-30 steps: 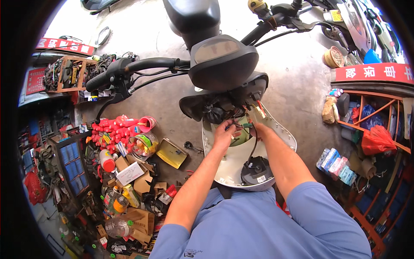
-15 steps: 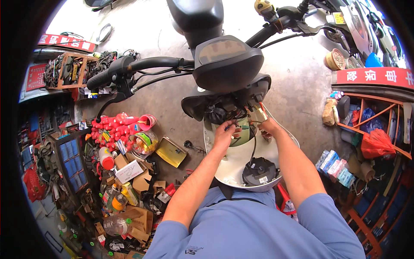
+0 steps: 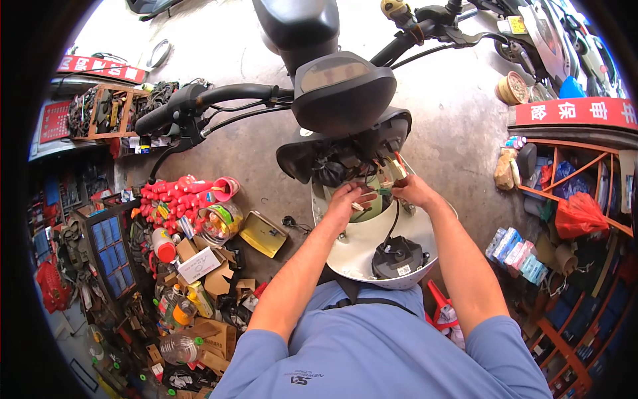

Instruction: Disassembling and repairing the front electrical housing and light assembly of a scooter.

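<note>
A scooter's black front end hangs open above a white front cover [image 3: 359, 256] in front of me. Loose wires and a pale connector [image 3: 397, 170] show beneath the dash. My left hand [image 3: 345, 203] is closed with bent fingers at the wiring; a small whitish piece lies by its fingertips, but what it grips is unclear. My right hand [image 3: 413, 190] pinches wires just below the connector. A black cable [image 3: 395, 223] drops from near that hand to a round black lamp unit [image 3: 400, 257] resting in the cover. A black-wrapped bundle [image 3: 327, 172] sits left of the wires.
The handlebar's left grip [image 3: 154, 122] and brake lever reach out to the left. A yellow tray [image 3: 264, 234], red bottles [image 3: 174, 203] and cardboard boxes [image 3: 216, 272] crowd the floor there. Tissue packs [image 3: 517, 256] and an orange rack [image 3: 585, 149] stand at right.
My left hand has turned, its fingers now stretching further toward the right hand. My right hand has risen slightly toward the connector. The scooter's front end has shifted a little left in view.
</note>
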Available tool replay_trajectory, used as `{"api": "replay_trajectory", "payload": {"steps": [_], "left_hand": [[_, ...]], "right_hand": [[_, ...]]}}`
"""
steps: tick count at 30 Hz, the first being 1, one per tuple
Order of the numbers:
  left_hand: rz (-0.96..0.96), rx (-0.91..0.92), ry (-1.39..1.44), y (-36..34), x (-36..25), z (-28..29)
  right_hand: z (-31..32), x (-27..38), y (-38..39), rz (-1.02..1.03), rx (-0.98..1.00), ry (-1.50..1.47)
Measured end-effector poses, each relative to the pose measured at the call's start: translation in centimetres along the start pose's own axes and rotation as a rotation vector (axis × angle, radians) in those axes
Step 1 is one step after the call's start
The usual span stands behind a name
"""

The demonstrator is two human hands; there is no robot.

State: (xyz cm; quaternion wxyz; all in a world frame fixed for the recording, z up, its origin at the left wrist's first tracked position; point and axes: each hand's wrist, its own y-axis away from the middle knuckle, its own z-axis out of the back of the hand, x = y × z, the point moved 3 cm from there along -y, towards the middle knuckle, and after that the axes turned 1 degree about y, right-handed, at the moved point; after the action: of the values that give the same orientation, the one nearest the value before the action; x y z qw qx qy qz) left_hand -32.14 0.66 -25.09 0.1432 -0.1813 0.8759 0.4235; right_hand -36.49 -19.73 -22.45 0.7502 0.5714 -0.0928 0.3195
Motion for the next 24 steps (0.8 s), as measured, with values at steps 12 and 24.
{"api": "replay_trajectory", "payload": {"steps": [12,24], "left_hand": [[0.131,0.002,0.128,-1.0,1.4,0.0],[0.101,-0.098,0.095,-1.8,3.0,0.6]], "right_hand": [[-2.7,1.7,1.0,0.128,0.109,-0.019],[-5.2,2.9,1.6,0.399,0.014,0.349]]}}
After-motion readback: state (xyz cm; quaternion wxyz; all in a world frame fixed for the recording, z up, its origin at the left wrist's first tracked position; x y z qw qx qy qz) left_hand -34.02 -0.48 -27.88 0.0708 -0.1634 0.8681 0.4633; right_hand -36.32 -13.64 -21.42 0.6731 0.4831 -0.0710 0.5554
